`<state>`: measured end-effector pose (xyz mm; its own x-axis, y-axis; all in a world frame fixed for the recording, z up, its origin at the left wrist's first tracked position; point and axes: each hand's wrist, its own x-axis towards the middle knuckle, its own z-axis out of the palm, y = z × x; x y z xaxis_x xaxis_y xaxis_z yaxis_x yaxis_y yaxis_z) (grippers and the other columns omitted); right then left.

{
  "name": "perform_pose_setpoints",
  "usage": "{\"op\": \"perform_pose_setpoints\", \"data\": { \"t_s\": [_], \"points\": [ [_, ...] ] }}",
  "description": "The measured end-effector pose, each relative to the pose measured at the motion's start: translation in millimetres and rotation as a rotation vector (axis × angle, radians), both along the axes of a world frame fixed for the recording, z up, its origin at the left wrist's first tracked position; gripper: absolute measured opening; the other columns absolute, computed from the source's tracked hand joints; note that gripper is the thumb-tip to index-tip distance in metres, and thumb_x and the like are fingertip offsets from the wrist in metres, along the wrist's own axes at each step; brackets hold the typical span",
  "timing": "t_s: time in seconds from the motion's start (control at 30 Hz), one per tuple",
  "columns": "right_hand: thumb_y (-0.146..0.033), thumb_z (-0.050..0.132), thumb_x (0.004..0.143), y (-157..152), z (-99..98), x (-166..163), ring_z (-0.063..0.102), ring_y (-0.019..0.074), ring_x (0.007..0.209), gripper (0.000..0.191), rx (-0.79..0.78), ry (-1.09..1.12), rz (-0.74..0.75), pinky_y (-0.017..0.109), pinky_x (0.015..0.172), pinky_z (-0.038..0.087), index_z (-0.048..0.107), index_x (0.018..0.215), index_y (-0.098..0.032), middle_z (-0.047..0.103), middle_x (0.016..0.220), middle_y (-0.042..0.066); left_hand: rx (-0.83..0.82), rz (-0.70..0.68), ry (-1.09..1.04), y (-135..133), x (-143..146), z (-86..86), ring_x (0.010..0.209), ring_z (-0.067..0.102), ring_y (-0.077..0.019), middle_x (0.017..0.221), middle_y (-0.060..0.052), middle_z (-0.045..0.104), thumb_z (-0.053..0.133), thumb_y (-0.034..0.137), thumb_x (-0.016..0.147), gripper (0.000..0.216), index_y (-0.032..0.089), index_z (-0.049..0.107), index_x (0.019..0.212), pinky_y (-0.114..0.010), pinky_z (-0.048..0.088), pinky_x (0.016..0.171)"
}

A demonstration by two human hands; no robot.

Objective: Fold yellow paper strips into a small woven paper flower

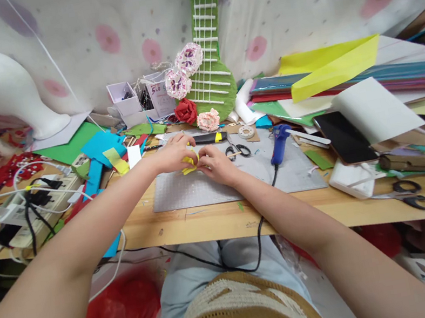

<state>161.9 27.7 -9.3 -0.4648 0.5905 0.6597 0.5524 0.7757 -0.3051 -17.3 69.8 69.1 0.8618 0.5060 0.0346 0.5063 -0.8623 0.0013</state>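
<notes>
A small piece of yellow crepe-like paper (pixel 188 170) is pinched between my two hands, just over the grey cutting mat (pixel 170 199). My left hand (pixel 174 155) curls over it from the left, and its fingertips partly cover it. From the right, my right hand (pixel 216 165) meets it with thumb and fingers together at its edge. Right beside that hand lie scissors with black handles (pixel 243 150) and a thin wooden stick (pixel 235 154). Behind both hands rests a black and yellow utility knife (pixel 209 138). A blue glue gun (pixel 279 146) lies farther right on the mat.
A green paper guitar (pixel 216 84) with paper flowers leans at the back. Power strips (pixel 45 205) with cables crowd the left. To the right are a phone (pixel 345 136), paper sheets (pixel 328 70) and more scissors (pixel 410 194). A black cord (pixel 259 227) hangs over the table edge.
</notes>
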Motion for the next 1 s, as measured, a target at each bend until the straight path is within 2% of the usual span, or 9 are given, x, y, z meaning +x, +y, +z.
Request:
{"op": "perform_pose_setpoints", "data": {
  "t_s": [0.27, 0.53, 0.63, 0.7, 0.8, 0.9, 1.0],
  "points": [
    [-0.018, 0.055, 0.08, 1, 0.6, 0, 0.048, 0.0183, 0.087, 0.007, -0.068, -0.016, 0.02, 0.032, 0.078, 0.043, 0.062, 0.078, -0.018, 0.053, 0.09, 0.007, 0.067, -0.001, -0.018, -7, 0, 4.1, 0.113, 0.037, -0.0246, 0.113, -0.004, 0.047, 0.062, 0.019, 0.069, 0.018, 0.026, 0.067, 0.085, -0.043, 0.032, 0.097],
    [-0.017, 0.051, 0.081, 0, 2.1, -1, 0.047, 0.019, 0.089, 0.012, -0.106, -0.07, -0.028, 0.033, 0.077, 0.043, 0.062, 0.081, -0.017, 0.053, 0.093, 0.008, 0.123, -0.009, -0.07, -5, -1, -1.5, 0.111, 0.039, -0.0237, 0.113, -0.005, 0.048, 0.057, 0.02, 0.072, 0.014, 0.025, 0.066, 0.083, -0.042, 0.034, 0.095],
    [-0.016, 0.051, 0.079, 0, 3.6, -2, 0.047, 0.0193, 0.089, 0.011, -0.13, -0.076, -0.047, 0.033, 0.077, 0.043, 0.062, 0.08, -0.016, 0.053, 0.093, 0.009, 0.175, 0.032, -0.156, -13, -1, -4.3, 0.111, 0.04, -0.0235, 0.111, -0.005, 0.05, 0.056, 0.021, 0.073, 0.015, 0.025, 0.065, 0.085, -0.042, 0.033, 0.095],
    [-0.015, 0.052, 0.078, 0, 4.8, -3, 0.047, 0.0189, 0.088, 0.01, -0.161, -0.065, -0.051, 0.033, 0.078, 0.043, 0.062, 0.077, -0.016, 0.052, 0.092, 0.008, 0.259, 0.132, -0.295, -24, -2, -11.7, 0.107, 0.043, -0.0232, 0.107, -0.005, 0.053, 0.057, 0.023, 0.074, 0.013, 0.023, 0.064, 0.085, -0.043, 0.033, 0.093],
    [-0.015, 0.056, 0.076, 2, 5.9, -3, 0.048, 0.018, 0.086, 0.008, -0.226, -0.038, -0.053, 0.033, 0.079, 0.043, 0.062, 0.072, -0.016, 0.051, 0.089, 0.007, 0.443, 0.35, -0.518, -46, -7, -34.0, 0.101, 0.045, -0.0234, 0.1, -0.007, 0.055, 0.059, 0.027, 0.074, 0.012, 0.022, 0.063, 0.084, -0.042, 0.034, 0.088],
    [-0.015, 0.058, 0.075, 5, 5.6, -4, 0.048, 0.0164, 0.084, 0.008, -0.307, 0.009, -0.056, 0.031, 0.078, 0.043, 0.062, 0.069, -0.016, 0.05, 0.087, 0.005, 0.585, 0.367, -0.558, -60, -14, -60.2, 0.101, 0.045, -0.0239, 0.098, -0.008, 0.055, 0.062, 0.033, 0.074, 0.015, 0.022, 0.063, 0.083, -0.041, 0.034, 0.087],
    [-0.014, 0.059, 0.074, 6, 4.8, -5, 0.049, 0.0141, 0.081, 0.009, -0.402, 0.059, -0.065, 0.029, 0.077, 0.043, 0.062, 0.066, -0.016, 0.049, 0.086, 0.003, 0.654, 0.328, -0.553, -62, -17, -75.3, 0.103, 0.044, -0.0231, 0.099, -0.007, 0.055, 0.064, 0.034, 0.073, 0.014, 0.024, 0.063, 0.083, -0.041, 0.031, 0.091]
  ]
}}
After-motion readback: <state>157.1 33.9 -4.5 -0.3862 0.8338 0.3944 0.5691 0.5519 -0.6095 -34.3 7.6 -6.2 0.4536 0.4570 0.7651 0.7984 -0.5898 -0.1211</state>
